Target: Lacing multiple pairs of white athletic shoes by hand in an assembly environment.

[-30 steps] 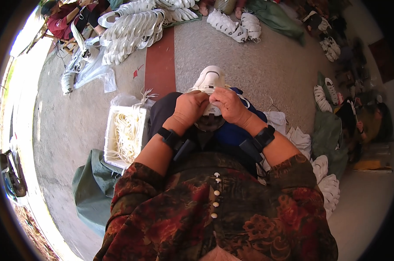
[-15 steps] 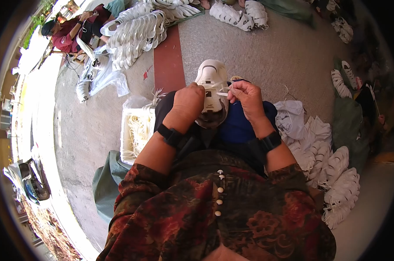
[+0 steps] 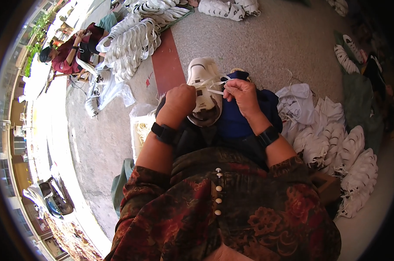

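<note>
A white shoe upper (image 3: 204, 69) with dark trim lies between my knees, its dark opening toward me. My left hand (image 3: 180, 99) is curled closed at its left side, near the eyelets; whatever its fingers grip there is mostly hidden, though a lace runs out from beside them. In a pinch between thumb and fingers, my right hand (image 3: 242, 92) holds a white shoelace (image 3: 216, 92) at the shoe's right side. The lace's stiff end points left across the shoe. Dark blue cloth (image 3: 249, 117) is beneath my right hand.
A white bin (image 3: 142, 130) holding pale laces stands by my left knee. White shoe uppers (image 3: 327, 148) are heaped at my right, with more rows (image 3: 134, 41) at far left. A seated person (image 3: 70, 52) works there. A brownish-red stripe (image 3: 167, 56) crosses the floor.
The view has shifted, so the surroundings appear turned. My hands stay at the shoe; the right hand still pinches the lace, a little closer to the shoe.
</note>
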Motion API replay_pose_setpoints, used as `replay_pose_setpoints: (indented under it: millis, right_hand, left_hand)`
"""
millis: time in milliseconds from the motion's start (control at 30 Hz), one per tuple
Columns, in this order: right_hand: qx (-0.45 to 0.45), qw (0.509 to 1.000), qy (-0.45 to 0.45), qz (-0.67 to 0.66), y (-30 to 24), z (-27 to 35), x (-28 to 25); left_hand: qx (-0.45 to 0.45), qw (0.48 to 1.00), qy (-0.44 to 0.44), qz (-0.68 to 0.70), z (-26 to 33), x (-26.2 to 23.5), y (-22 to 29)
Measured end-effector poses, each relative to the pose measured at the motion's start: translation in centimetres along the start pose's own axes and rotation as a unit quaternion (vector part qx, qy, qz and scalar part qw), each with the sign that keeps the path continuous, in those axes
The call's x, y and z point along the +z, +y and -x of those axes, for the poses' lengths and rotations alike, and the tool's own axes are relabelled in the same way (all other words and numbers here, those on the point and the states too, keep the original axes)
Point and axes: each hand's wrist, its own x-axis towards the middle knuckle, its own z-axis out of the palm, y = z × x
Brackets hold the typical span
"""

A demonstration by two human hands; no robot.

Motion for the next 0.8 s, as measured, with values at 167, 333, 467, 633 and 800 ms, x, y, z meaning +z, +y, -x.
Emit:
replay_pose_setpoints:
  millis: [167, 333, 467, 633, 800]
  right_hand:
    - [0.006, 1.000, -0.006, -0.001, 0.3, 0.3, 0.2]
    - [-0.002, 1.000, -0.011, 0.006, 0.5, 0.4, 0.3]
    - [0.004, 1.000, -0.016, -0.001, 0.5, 0.4, -0.1]
    - [-0.003, 1.000, -0.015, -0.004, 0.4, -0.3, 0.1]
    - [-0.013, 1.000, -0.013, 0.025, 0.0, -0.6, -0.4]
  left_hand:
    - [-0.007, 1.000, -0.022, 0.013, -0.1, -0.2, 0.4]
    - [0.058, 0.990, 0.068, 0.108, -0.5, 2.4, -1.9]
    - [0.076, 0.952, 0.182, 0.234, 0.3, 3.7, -2.4]
    - [0.038, 0.935, 0.241, 0.257, 0.4, 4.7, -2.4]
    - [0.043, 0.937, 0.318, 0.137, -1.1, 4.9, -0.5]
